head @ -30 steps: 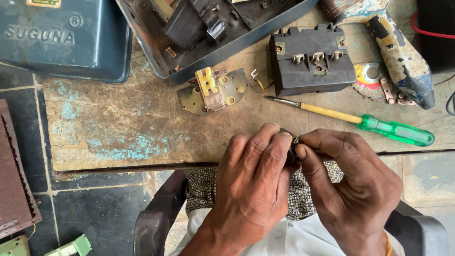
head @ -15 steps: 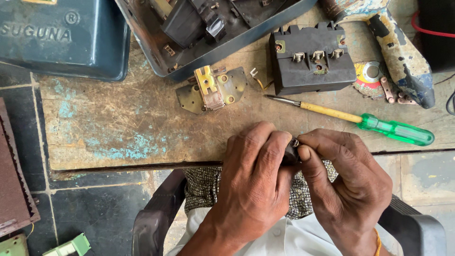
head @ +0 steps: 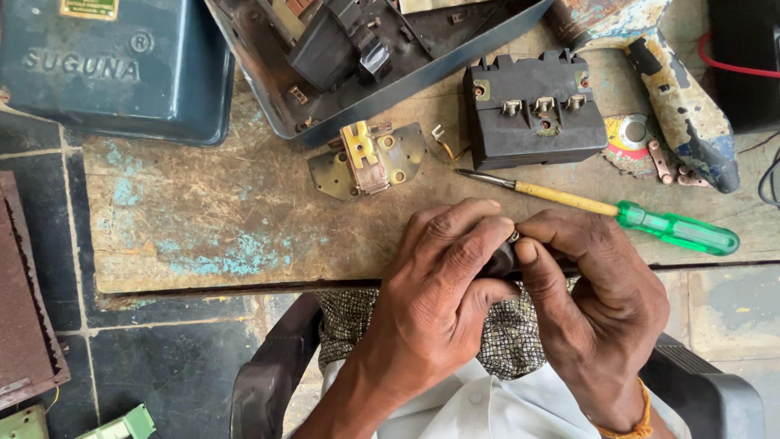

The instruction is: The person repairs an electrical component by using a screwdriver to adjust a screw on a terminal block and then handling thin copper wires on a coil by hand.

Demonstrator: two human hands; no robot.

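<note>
Your left hand (head: 439, 284) and right hand (head: 597, 297) close over a small dark part (head: 501, 258), so you can't tell what it is. The top edge cuts off the blue case (head: 114, 89), the open tray (head: 341, 97) and the spotted tool (head: 674, 89). The left edge clips the brown panel (head: 24, 325).
</note>
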